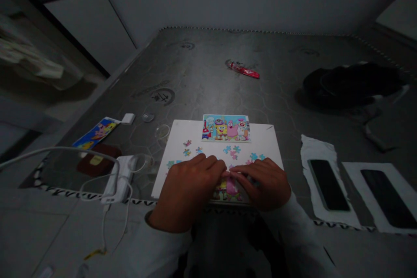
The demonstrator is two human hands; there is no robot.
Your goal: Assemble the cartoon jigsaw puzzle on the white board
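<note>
Both hands meet over a white board [189, 128] bearing a cartoon jigsaw. My left hand [197, 182] is closed, its fingers curled and its fingertips hidden. Beside it, my right hand [263, 180] pinches thumb and forefinger at what looks like a small pale puzzle piece [231, 167], mostly covered. Under the fingers lies a joined puzzle section [233, 191] with yellow and pink figures, partly hidden. Loose puzzle pieces [233, 152] are scattered further up the board, with more pieces [187, 152] at its left. A cartoon reference card [226, 128] lies at the board's far edge.
Left of the board are a white power strip [119, 180] with cables, a brown case [99, 160], clear round lids [162, 131] and a blue cartoon packet [97, 133]. Two phones [329, 185] rest on white paper at right. Further back lie a red item [244, 70] and a black bag [352, 84].
</note>
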